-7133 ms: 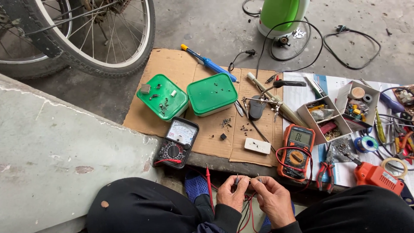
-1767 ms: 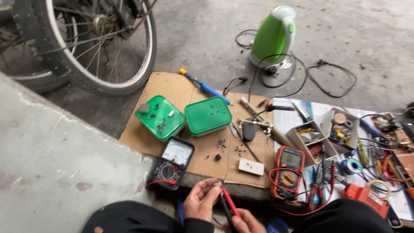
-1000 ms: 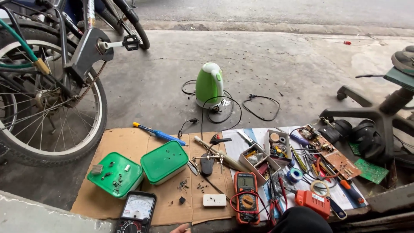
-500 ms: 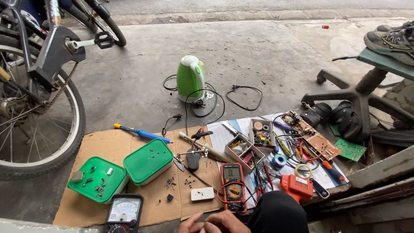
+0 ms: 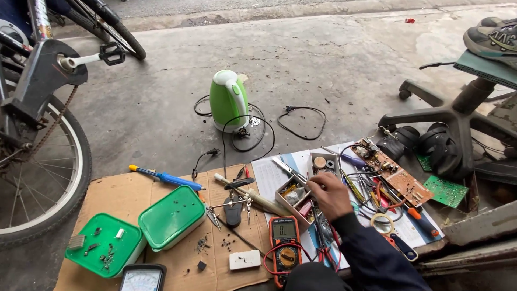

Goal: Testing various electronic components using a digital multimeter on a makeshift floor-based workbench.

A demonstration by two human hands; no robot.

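Note:
My right hand (image 5: pixel 328 196) reaches out from a dark sleeve over the white sheet. Its curled fingers sit at a small cardboard tray of parts (image 5: pixel 295 194). Whether they pinch anything is hidden. An orange multimeter (image 5: pixel 284 247) with red leads lies just nearer me than the hand. A brown circuit board (image 5: pixel 395 173) with wires lies to the right of the hand. My left hand is out of view.
On the cardboard (image 5: pixel 129 196) are two green lidded boxes (image 5: pixel 171 216) (image 5: pixel 104 251), a blue screwdriver (image 5: pixel 167 178), a soldering iron (image 5: pixel 253 197) and a white block (image 5: pixel 245 260). A green kettle (image 5: pixel 229 102) stands on the concrete. Bicycle wheel (image 5: pixel 46 183) at left, chair base (image 5: pixel 458 119) at right.
Both hands were low by my lap half a second ago. The right hand has since stretched forward to the parts tray, the left has dropped out of view, and the view has shifted slightly.

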